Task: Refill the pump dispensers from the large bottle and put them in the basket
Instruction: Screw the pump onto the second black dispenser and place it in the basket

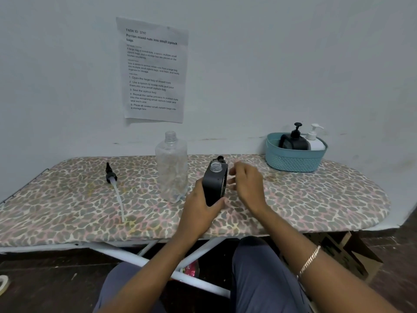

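I see the clear bottle [171, 168] beside the black dispenser [214, 188] my left hand [198, 213] grips; right hand [247, 184], blurred, seemingly slack-fingered, alongside.

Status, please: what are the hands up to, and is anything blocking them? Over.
Left hand grips the open-necked black dispenser; right hand open beside it. Large bottle uncapped, just left. Nothing blocking.

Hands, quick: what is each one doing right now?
Left hand: grips the uncapped black dispenser bottle.
Right hand: open, holding nothing, just right of the bottle.
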